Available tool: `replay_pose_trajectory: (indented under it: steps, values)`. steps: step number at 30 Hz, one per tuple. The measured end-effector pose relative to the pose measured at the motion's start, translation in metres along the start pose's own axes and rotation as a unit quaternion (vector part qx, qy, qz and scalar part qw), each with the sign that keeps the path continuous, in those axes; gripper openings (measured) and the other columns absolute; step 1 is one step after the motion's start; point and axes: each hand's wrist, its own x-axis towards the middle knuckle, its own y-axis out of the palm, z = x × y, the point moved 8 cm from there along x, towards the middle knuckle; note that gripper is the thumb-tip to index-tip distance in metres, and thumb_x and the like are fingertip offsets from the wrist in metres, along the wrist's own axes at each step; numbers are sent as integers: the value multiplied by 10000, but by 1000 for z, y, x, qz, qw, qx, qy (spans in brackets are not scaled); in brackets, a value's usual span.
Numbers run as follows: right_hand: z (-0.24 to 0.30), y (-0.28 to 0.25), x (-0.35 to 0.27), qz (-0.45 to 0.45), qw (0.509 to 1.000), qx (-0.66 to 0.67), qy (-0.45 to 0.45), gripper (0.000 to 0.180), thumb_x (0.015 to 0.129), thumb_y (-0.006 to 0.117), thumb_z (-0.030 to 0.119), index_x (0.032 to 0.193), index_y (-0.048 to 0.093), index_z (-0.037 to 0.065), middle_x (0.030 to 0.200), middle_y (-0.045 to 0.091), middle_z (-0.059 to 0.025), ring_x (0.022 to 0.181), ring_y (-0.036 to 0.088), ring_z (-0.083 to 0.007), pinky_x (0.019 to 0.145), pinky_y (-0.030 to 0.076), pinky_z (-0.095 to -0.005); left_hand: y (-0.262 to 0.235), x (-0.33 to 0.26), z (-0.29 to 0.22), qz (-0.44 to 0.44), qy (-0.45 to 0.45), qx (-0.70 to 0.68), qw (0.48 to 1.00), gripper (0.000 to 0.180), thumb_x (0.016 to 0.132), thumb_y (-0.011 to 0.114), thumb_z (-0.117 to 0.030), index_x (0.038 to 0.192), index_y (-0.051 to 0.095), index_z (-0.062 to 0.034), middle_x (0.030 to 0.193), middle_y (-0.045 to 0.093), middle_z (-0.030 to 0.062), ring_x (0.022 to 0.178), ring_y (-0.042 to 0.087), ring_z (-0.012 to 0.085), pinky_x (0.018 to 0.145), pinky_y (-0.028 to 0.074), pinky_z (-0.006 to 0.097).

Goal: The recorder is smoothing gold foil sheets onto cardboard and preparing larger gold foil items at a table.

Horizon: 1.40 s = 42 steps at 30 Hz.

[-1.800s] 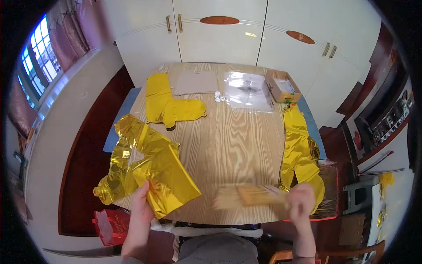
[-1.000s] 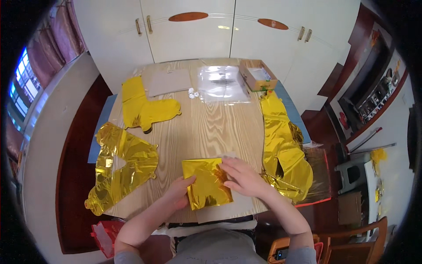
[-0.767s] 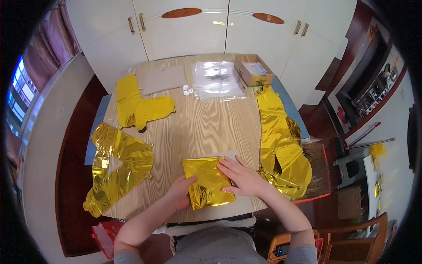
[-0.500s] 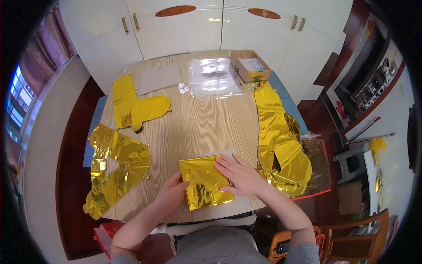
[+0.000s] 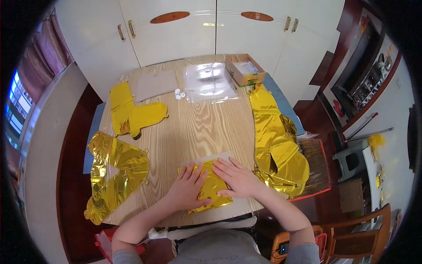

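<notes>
"What shows nearest?"

"Left hand (image 5: 188, 189) and right hand (image 5: 239, 179) both lie flat, fingers spread, on the folded gold foil (image 5: 212, 188), which rests on a pale board (image 5: 241, 209) at the counter's (image 5: 206, 127) near edge."

"Any writing?"

"Dark print on the clear plastic sheet (image 5: 209, 86), too small to read; cursive lettering across the grey shirt (image 5: 213, 246)."
</notes>
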Motion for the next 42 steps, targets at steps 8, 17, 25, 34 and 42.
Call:
replay_pose_trajectory:
  steps: [8, 17, 25, 34, 42]
  values:
    - [3, -9, -1, -23, 1000, 6, -6, 731, 907, 539, 540, 1385, 447, -5, 1423, 430, -201, 1388, 343, -340, 1164, 233, -509, -4, 4, -5, 10, 14, 6, 1000, 922, 800, 544, -721, 1449, 402, -82, 1509, 303, 259, 1397, 216, 517, 1145, 159, 594]
    - [95, -19, -73, -124, 988, -93, -28, 415, 788, 708, 277, 1168, 658, 120, 958, 537, 5, 906, 523, -141, 881, 423, -344, -2, 2, -2, -13, 19, -6, 1000, 842, 837, 510, -688, 1452, 410, -123, 1518, 300, 242, 1402, 212, 507, 1142, 157, 600]
    - [97, -5, -70, -112, 987, -104, 44, 468, 800, 680, 359, 1216, 661, 145, 908, 516, 20, 904, 502, -142, 881, 378, -354, -3, 2, -2, -4, 13, -9, 1000, 839, 841, 496, -698, 1455, 412, -131, 1517, 296, 246, 1404, 206, 506, 1142, 158, 600]
    - [97, -2, -70, -114, 986, -117, 43, 486, 804, 676, 366, 1228, 650, 131, 966, 550, 17, 936, 513, -142, 875, 386, -350, -4, 2, -2, -22, 25, -11, 999, 851, 834, 484, -724, 1444, 431, -132, 1507, 307, 249, 1396, 222, 509, 1135, 172, 603]
    - [98, -4, -73, -111, 985, -129, 34, 451, 811, 670, 351, 1195, 657, 116, 1192, 618, -8, 1043, 532, -155, 873, 384, -343, -4, 2, -2, -21, 22, -10, 999, 858, 824, 495, -731, 1440, 437, -136, 1505, 314, 246, 1396, 226, 502, 1134, 178, 602]
